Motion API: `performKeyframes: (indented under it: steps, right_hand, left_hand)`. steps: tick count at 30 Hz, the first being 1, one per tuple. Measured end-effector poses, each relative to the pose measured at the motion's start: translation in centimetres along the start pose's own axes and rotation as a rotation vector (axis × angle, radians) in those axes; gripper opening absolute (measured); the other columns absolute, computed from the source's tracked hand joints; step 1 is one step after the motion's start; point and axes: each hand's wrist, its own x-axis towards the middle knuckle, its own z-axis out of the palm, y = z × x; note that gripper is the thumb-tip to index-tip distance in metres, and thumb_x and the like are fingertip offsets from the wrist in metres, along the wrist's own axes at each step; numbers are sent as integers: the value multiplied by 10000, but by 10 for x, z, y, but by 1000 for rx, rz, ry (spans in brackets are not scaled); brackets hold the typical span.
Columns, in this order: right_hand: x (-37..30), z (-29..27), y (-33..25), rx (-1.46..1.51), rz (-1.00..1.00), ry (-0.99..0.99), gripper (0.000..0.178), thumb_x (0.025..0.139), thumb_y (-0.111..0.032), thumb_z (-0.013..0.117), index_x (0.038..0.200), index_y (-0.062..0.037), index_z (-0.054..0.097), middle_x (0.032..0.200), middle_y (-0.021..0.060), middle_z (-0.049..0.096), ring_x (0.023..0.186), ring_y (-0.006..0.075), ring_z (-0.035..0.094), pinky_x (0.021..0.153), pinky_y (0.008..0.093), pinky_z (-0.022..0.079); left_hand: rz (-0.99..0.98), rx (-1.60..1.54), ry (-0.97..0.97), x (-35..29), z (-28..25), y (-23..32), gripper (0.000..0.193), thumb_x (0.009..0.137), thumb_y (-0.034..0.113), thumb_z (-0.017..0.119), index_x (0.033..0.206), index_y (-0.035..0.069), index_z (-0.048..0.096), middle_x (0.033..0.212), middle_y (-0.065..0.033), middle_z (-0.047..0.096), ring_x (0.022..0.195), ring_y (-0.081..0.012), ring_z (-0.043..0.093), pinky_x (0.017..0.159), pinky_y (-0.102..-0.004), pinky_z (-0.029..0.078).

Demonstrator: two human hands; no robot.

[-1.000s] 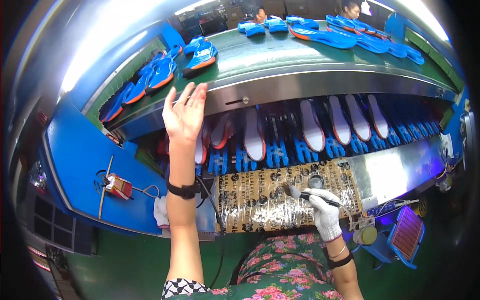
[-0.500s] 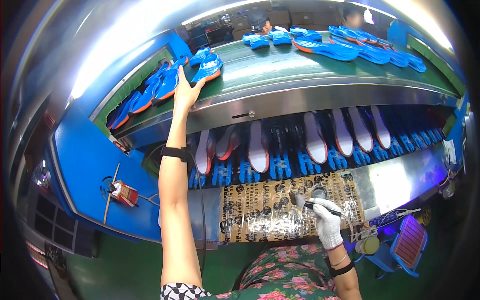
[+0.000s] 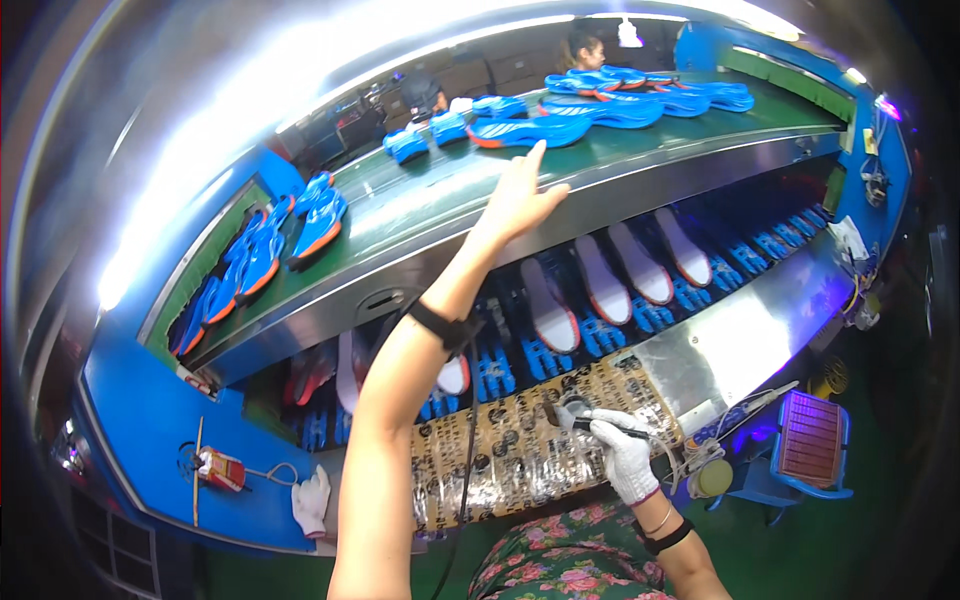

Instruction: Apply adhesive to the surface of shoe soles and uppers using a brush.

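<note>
My bare left hand (image 3: 522, 198) reaches over the upper green conveyor belt (image 3: 400, 195), fingers stretched out and holding nothing. Its index fingertip is at the near edge of a long blue shoe sole (image 3: 535, 131) with an orange end; whether it touches cannot be told. My right hand (image 3: 626, 458), in a white knit glove, is closed around a black-handled brush (image 3: 612, 428). The brush end lies by a small round cup (image 3: 577, 408) on a tape-covered brown board (image 3: 500, 460). More blue soles (image 3: 320, 225) lie on the belt at left, and others (image 3: 690, 98) at the far right.
Below the belt's metal edge, white-topped shoe bottoms (image 3: 548, 305) sit on blue racks (image 3: 495, 370). At left are a red-and-white can (image 3: 220, 468), a stick (image 3: 198, 470) and a white glove (image 3: 312, 502). A blue stool (image 3: 812, 440) stands right. Another person (image 3: 583, 52) is beyond the belt.
My left hand has left the blue soles at the left and moved right to the long sole. The view has turned right. My right hand keeps the brush near the cup.
</note>
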Motion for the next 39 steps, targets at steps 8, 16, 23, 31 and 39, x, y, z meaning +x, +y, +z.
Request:
performKeyframes:
  steps: [8, 16, 23, 31, 39]
  right_hand:
    - [-3, -32, -21, 48, -82, 138, 180, 869, 70, 674, 1038, 56, 734, 972, 119, 750, 790, 135, 691, 711, 239, 562]
    - [-6, -43, -30, 93, -25, 173, 184, 871, 43, 676, 1047, 52, 730, 957, 117, 749, 784, 150, 700, 690, 239, 552]
    - [-3, -41, -29, 124, -39, 148, 176, 871, 66, 676, 1040, 41, 722, 1027, 136, 745, 835, 159, 707, 698, 235, 566]
    - [9, -33, -17, 174, -20, 105, 175, 879, 72, 663, 1043, 33, 711, 1054, 152, 739, 950, 213, 718, 725, 253, 566]
    - [4, -5, -47, 300, -107, 62, 227, 887, 40, 654, 1113, 47, 670, 1099, 160, 700, 808, 176, 641, 723, 267, 545]
  left_hand:
    - [-337, 238, -142, 131, 53, 7, 1131, 814, 512, 705, 1622, 43, 66, 1431, -298, 533, 1349, -474, 492, 1144, -493, 379]
    - [-332, 268, 365, 97, 46, -21, 523, 706, 335, 873, 1093, 130, 587, 1230, -290, 556, 1098, -454, 599, 963, -488, 495]
    - [-107, -1273, 379, -46, -66, -30, 247, 885, 98, 743, 1076, 109, 586, 1181, -66, 541, 1113, -281, 597, 962, -552, 518]
    - [-128, -465, 735, -234, -63, -9, 569, 743, -53, 756, 1241, 28, 493, 1299, -116, 451, 1107, -192, 558, 1022, -357, 469]
    - [-620, -1286, 139, -287, 30, -45, 680, 716, 121, 699, 1351, -31, 513, 1170, -146, 656, 1017, -264, 671, 934, -382, 549]
